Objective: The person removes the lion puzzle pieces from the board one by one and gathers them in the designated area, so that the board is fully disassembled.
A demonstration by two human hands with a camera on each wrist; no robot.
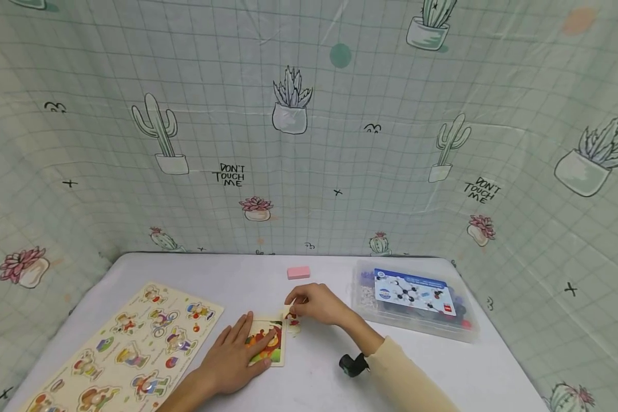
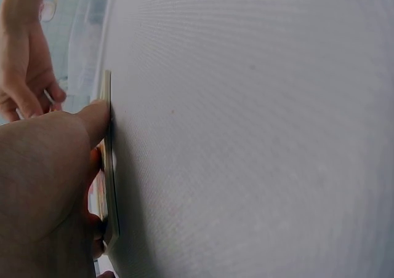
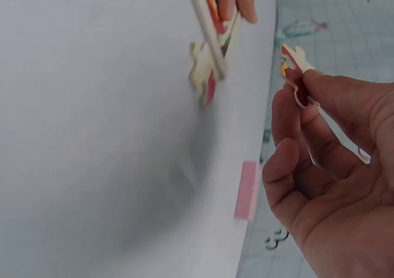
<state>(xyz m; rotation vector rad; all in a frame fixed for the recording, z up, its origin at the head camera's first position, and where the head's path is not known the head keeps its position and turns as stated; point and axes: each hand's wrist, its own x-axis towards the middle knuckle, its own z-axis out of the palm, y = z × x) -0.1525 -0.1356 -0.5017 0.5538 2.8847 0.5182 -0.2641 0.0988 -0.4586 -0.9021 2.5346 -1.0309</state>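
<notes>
My left hand (image 1: 232, 355) lies with its fingers stretched across a small wooden picture puzzle (image 1: 264, 339) with a colourful animal picture. The left wrist view shows the left thumb at the board's edge (image 2: 109, 186). Just right of the board, my right hand (image 1: 316, 303) pinches a puzzle piece (image 3: 297, 78) between thumb and fingers. That piece is red and yellow with pale wooden edges, held above the table. A second puzzle piece (image 3: 202, 75) is beside the board's edge, below the right hand. The left hand covers part of the picture.
A large wooden board with cartoon figures (image 1: 129, 343) lies at the left. Behind the hands sits a pink block (image 1: 298, 273). A clear plastic case with a molecule label (image 1: 414, 294) is at the right. Beside the right sleeve is a black object (image 1: 352, 365).
</notes>
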